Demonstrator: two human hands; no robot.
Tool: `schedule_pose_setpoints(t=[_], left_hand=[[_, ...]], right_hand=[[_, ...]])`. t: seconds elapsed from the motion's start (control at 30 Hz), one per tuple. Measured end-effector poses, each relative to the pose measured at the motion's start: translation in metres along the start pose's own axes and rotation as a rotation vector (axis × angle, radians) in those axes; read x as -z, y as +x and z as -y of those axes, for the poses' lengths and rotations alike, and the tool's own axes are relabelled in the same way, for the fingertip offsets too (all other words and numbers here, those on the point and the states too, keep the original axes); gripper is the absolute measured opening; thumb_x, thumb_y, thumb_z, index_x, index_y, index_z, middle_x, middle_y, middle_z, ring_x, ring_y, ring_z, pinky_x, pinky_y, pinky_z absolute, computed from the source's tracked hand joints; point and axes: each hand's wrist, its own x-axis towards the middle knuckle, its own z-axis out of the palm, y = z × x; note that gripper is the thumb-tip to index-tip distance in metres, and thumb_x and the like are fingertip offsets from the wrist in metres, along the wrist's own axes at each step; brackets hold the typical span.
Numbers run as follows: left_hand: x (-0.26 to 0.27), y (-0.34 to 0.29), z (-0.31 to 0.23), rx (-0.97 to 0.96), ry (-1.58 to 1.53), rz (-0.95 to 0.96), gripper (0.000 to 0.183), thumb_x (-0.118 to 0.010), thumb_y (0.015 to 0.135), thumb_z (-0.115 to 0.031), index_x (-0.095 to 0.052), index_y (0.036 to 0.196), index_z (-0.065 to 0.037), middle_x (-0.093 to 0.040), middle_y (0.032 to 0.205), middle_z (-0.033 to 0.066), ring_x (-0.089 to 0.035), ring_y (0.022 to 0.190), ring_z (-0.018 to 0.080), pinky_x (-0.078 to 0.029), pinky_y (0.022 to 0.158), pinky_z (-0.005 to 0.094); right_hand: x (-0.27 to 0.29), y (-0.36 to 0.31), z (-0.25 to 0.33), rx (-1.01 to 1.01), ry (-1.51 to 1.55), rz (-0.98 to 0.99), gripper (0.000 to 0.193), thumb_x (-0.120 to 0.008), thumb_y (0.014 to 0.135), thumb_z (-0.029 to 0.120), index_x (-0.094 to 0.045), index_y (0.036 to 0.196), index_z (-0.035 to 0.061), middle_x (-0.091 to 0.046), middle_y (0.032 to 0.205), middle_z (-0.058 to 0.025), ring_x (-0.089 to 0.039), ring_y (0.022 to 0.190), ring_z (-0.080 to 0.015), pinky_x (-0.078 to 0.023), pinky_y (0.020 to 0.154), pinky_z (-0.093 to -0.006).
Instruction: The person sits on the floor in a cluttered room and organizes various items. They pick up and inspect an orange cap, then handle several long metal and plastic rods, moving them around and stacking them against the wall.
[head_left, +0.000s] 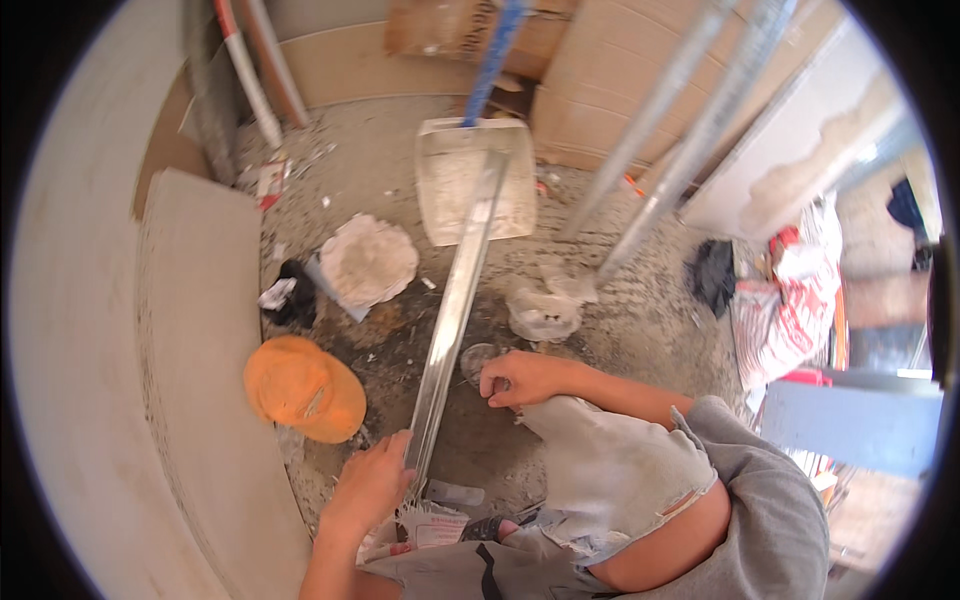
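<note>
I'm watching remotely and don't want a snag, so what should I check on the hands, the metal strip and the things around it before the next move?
1. Left hand on the strip: ok, at its near end.
2. Right hand free: cannot tell; its fingers curl and may hide something.
3. Strip's far end off the dustpan: cannot tell; they overlap in view.
4. Cap apart from the strip: ok, off to its left.
5. Floor free of litter: not ok; scraps and a clear bag lie there.
</note>
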Motion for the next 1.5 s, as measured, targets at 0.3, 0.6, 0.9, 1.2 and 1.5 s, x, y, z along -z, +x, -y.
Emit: schedule_pose_setpoints(t=[0.3,0.6,0.9,1.2,1.5], left_hand=[[-0.045,0.041,-0.052,-0.104,-0.111,0.256,0.05,-0.068,0.079,-0.007,-0.05,0.126,-0.003,-0.062,0.088,0.0115,-0.061,0.079,0.0292,-0.049,0.071,0.0383],[-0.07,0.09,-0.073,-0.186,-0.021,0.329,0.046,-0.069,0.078,-0.01,-0.055,0.121,-0.002,-0.062,0.094,0.0131,-0.061,0.087,0.0322,-0.049,0.074,0.0408],[-0.064,0.106,-0.057,-0.098,0.009,0.391,0.045,-0.07,0.079,-0.015,-0.057,0.12,-0.001,-0.063,0.097,0.0144,-0.063,0.086,0.0317,-0.049,0.075,0.0402],[-0.05,0.099,-0.073,-0.122,0.075,0.311,0.046,-0.07,0.079,-0.018,-0.056,0.119,-0.002,-0.064,0.101,0.0148,-0.063,0.091,0.0329,-0.05,0.077,0.0411],[-0.035,0.062,-0.083,-0.108,-0.073,0.109,0.047,-0.072,0.08,-0.019,-0.058,0.12,0.0,-0.066,0.094,0.0134,-0.064,0.083,0.0248,-0.051,0.075,0.0354]], right_hand=[[-0.024,-0.105,-0.076,-0.173,-0.045,-0.629,0.036,-0.067,0.077,0.015,-0.06,0.11,0.004,-0.059,0.11,-0.0168,-0.06,0.102,-0.0301,-0.05,0.084,-0.0396],[0.022,-0.086,-0.109,-0.392,-0.745,-0.985,0.036,-0.062,0.079,0.009,-0.054,0.113,0.004,-0.044,0.125,-0.0174,-0.044,0.118,-0.0356,-0.042,0.093,-0.0465],[0.007,-0.133,-0.118,-0.301,-0.28,-1.093,0.012,-0.063,0.08,0.009,-0.06,0.09,0.0033,-0.059,0.089,-0.0116,-0.06,0.087,-0.0297,-0.048,0.074,-0.0411],[0.005,-0.28,-0.156,-0.489,0.364,-1.569,0.018,-0.062,0.087,0.011,-0.062,0.1,-0.0014,-0.066,0.092,-0.008,-0.065,0.081,-0.0157,-0.051,0.07,-0.0286],[-0.052,-0.355,-0.021,-0.311,0.589,-1.643,0.02,-0.061,0.092,0.018,-0.062,0.097,-0.0018,-0.067,0.087,-0.0073,-0.064,0.079,-0.0137,-0.052,0.072,-0.0274]])
